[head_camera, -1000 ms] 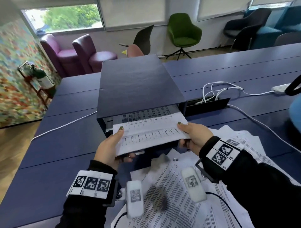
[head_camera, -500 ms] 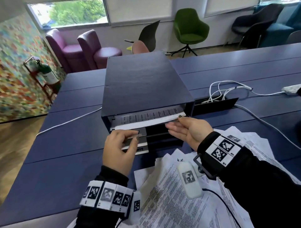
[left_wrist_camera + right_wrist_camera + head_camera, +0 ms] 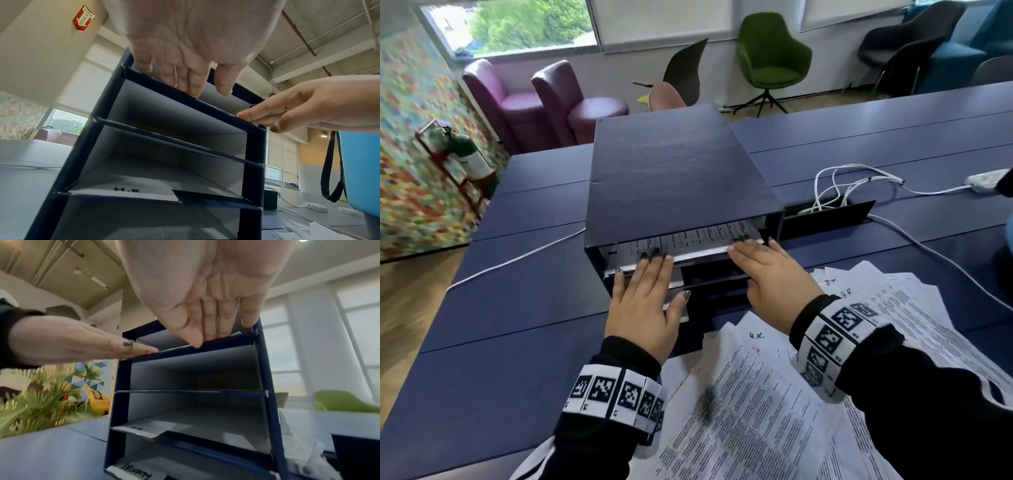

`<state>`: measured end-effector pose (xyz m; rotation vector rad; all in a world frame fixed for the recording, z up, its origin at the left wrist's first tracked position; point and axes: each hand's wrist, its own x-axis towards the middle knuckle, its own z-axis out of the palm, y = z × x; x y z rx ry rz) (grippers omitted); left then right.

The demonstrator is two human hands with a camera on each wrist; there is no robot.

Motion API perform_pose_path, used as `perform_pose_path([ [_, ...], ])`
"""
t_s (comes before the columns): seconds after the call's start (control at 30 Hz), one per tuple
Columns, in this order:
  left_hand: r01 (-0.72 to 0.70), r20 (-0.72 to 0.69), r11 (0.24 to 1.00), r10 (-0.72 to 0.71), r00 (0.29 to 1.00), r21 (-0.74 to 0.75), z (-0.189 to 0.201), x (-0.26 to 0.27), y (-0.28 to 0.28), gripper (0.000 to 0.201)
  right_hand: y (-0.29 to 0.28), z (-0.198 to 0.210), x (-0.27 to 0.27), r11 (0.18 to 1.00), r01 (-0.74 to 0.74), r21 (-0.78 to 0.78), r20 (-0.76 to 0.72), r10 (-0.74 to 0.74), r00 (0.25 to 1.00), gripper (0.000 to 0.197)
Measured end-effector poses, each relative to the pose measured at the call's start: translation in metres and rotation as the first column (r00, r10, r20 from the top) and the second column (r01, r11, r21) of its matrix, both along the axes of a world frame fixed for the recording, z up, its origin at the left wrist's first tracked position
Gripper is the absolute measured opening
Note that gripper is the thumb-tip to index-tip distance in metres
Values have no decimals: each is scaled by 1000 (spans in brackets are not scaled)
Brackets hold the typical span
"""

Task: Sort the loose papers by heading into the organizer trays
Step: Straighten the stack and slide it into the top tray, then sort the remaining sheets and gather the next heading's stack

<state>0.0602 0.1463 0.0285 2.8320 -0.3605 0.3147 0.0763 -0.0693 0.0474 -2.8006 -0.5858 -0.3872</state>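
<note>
Left hand (image 3: 643,301) extended forward, palm down, fingers (image 3: 193,84) straight and held together, thumb spread to side. Right hand (image 3: 770,284) likewise extended flat, palm down, fingers (image 3: 209,324) straight and close together. Hands held side by side, apart. Both forearms covered by black sleeves; marker bands worn on both wrists. Dark polish seen on nails.

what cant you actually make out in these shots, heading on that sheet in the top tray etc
- Heading of the sheet in the top tray: head view shows only its printed near strip, too small to read; the organizer roof covers the rest.
- Left hand and right hand fingertips: hidden at the slot edge.
- Loose papers: text blurred.
- Label on the bottom tray: cut off in the right wrist view.
</note>
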Motion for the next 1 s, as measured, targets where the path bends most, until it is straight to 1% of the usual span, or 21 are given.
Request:
perform_pose_path([
  [0.07,-27,22,999,27,999,19,3,3,-3,65,2,7,0,998,16,-62,-114,-23,993,67],
  [0.13,-86,58,996,85,995,25,5,8,-6,59,5,16,1,993,36,-113,-214,-60,975,72],
  [0.2,-141,82,989,136,987,53,7,13,-8,55,11,21,6,984,60,-166,-237,-99,967,72],
  [0.27,-153,79,984,146,986,94,7,19,-9,55,14,22,11,983,77,-164,-266,-119,957,72],
  [0.33,-151,42,981,147,988,122,10,23,-7,59,15,22,16,984,86,-157,-296,-130,946,72],
  [0.43,-158,-57,974,169,984,164,16,28,-4,75,18,21,20,975,90,-203,-303,-150,941,72],
  [0.5,-165,-67,970,180,981,180,18,27,-4,80,20,19,20,967,88,-239,-286,-156,946,72],
  [0.57,-159,-87,972,176,980,174,17,26,-4,81,19,21,20,969,76,-234,-284,-143,948,72],
  [0.63,-133,-69,983,142,987,123,12,23,-5,77,14,23,18,983,45,-176,-314,-100,944,74],
  [0.7,-64,44,997,63,997,39,2,18,-6,63,6,22,12,1000,2,-26,-331,-11,944,75],
  [0.73,-19,103,1000,17,995,14,-3,13,-6,57,1,19,7,996,-11,88,-309,38,950,74],
  [0.8,85,175,996,-78,982,-34,-13,0,-9,51,-9,10,-8,954,-42,298,-207,107,972,70],
  [0.83,125,186,991,-112,976,-57,-21,-9,-11,49,-15,3,-17,933,-47,356,-168,114,979,66],
  [0.87,148,184,986,-132,974,-78,-29,-17,-13,46,-22,-2,-26,922,-30,387,-164,100,981,64],
  [0.9,146,160,986,-130,978,-87,-37,-25,-16,44,-29,-8,-35,919,14,394,-204,73,976,62],
  [0.93,112,99,990,-104,990,-82,-45,-33,-18,41,-35,-13,-42,926,70,372,-278,39,960,61],
  [0.97,58,-26,996,-60,998,-64,-52,-41,-20,40,-42,-20,-50,939,134,316,-377,-6,926,59],
  [1.0,-2,-190,1000,-1,982,-18,-59,-47,-22,41,-50,-26,-56,953,200,229,-484,-67,872,57],
])
